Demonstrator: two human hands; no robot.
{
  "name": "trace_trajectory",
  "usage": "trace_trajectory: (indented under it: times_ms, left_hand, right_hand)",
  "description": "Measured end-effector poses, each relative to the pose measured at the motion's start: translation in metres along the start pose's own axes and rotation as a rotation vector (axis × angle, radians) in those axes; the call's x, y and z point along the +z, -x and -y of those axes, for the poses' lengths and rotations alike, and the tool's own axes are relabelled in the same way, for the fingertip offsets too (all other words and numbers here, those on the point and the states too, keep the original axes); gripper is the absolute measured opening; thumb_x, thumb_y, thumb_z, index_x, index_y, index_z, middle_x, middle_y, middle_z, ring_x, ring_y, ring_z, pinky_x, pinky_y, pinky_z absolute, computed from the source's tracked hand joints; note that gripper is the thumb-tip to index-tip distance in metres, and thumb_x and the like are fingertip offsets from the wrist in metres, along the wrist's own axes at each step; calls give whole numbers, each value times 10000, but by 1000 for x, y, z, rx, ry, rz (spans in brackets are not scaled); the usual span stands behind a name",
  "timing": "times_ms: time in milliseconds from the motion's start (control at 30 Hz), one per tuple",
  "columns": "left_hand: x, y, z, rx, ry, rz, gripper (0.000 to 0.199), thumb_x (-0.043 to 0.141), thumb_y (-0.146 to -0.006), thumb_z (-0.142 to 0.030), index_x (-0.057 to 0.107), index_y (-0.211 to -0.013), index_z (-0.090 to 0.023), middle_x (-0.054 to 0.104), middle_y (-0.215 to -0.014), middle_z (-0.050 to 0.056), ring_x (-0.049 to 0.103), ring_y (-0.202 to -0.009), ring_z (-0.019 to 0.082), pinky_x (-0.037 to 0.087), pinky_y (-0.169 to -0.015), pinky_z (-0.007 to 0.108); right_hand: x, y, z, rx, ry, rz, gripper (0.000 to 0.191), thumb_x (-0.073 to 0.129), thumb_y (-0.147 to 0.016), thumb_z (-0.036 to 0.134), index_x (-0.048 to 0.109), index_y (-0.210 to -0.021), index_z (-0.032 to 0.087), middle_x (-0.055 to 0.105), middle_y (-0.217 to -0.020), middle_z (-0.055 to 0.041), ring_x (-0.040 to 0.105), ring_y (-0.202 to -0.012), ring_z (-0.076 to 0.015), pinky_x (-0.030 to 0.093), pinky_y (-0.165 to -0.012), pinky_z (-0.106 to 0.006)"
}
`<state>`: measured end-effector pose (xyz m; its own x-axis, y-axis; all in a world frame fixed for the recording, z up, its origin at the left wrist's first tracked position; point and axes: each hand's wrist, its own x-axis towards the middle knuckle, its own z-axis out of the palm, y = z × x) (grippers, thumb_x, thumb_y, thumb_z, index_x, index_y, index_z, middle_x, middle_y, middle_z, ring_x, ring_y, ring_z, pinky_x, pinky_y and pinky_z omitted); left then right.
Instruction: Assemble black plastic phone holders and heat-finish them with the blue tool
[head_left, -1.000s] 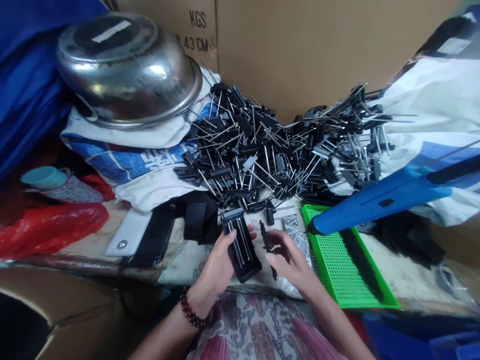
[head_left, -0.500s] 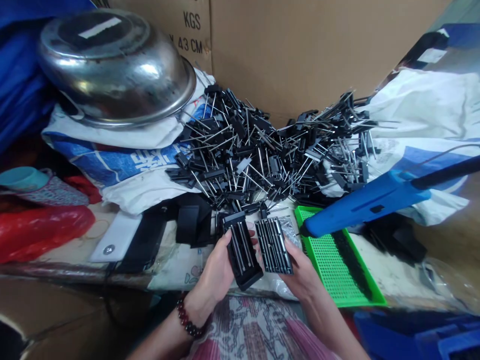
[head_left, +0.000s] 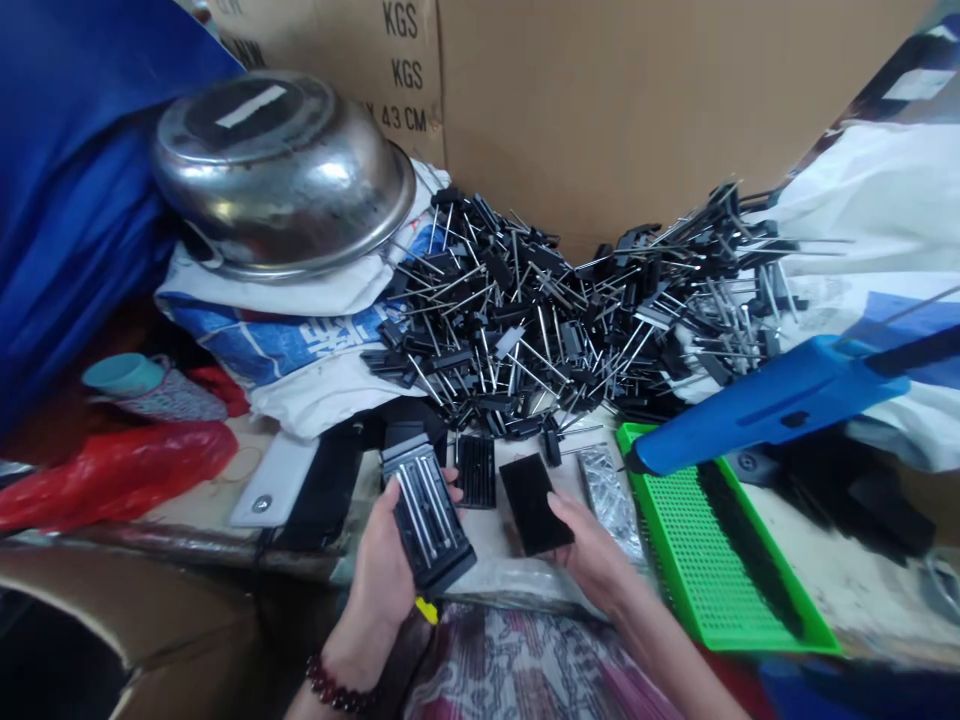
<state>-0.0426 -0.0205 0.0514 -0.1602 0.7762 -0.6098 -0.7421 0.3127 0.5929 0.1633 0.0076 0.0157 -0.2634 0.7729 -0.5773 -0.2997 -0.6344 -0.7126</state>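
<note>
Our left hand (head_left: 379,580) is closed around a black plastic holder (head_left: 426,515) set with parallel metal pins, cradling it upright with the fingers wrapped behind and the thumb out of sight, just left of the lower middle of the frame. A beaded bracelet (head_left: 330,685) circles that wrist. Our right hand (head_left: 592,555) meets the lower right corner of a flat black plate (head_left: 531,503), but we cannot tell whether it is gripping the plate or only touching it. Between the two hands, a ridged black holder (head_left: 476,470) lies apart from both, just left of the plate. Above them, across the middle of the frame, spreads a large heap of black plastic parts with metal pins (head_left: 517,325), its lower edge almost reaching that holder. To the right of the plate lies a clear bag of metal pieces (head_left: 609,490), next to a bright green perforated tray (head_left: 694,560) at lower right. A blue tool (head_left: 776,405) lies across the tray's upper end. At upper left, a dented steel basin (head_left: 281,175) sits upside down on a white and blue woven sack (head_left: 262,320), and a large cardboard carton (head_left: 600,100) stands behind everything. A red plastic bag (head_left: 112,475) lies at far left.
</note>
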Motion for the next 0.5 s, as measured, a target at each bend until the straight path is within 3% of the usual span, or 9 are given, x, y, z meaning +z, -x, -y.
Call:
trace_trajectory:
  times_ms: [167,300,367,500]
  left_hand:
    - [-21,4,-28,127,79,-104,465,355,-938,-378,701,-965,-68,743,-785,128,699,-633,208,589,-585,307]
    - [-36,5,-37,219,189,-198,421,357,-939,-332,696,-975,-84,755,-885,121,713,-690,205,603,-601,308]
    - [-43,5,-37,211,226,-236,413,365,-941,-323,694,-979,-76,755,-898,123,713,-690,206,602,-591,305]
    - [-50,7,-32,110,228,-194,433,378,-948,-352,701,-959,-63,747,-807,127,697,-623,205,595,-559,310]
  right_hand:
    - [15,-13,-5,24,15,-95,594,791,-651,426,605,-1171,207,690,-1103,-66,651,-912,-228,546,-636,-296]
    - [32,-17,-5,30,201,102,522,739,-694,467,638,-1144,223,704,-965,-59,633,-749,-215,482,-477,-270]
    - [43,-20,-5,9,258,192,481,726,-704,473,658,-1113,228,703,-949,-53,627,-764,-211,479,-504,-265]
    - [62,-30,-4,-36,239,189,468,721,-694,445,645,-1118,262,663,-1159,-59,615,-1018,-262,523,-712,-329]
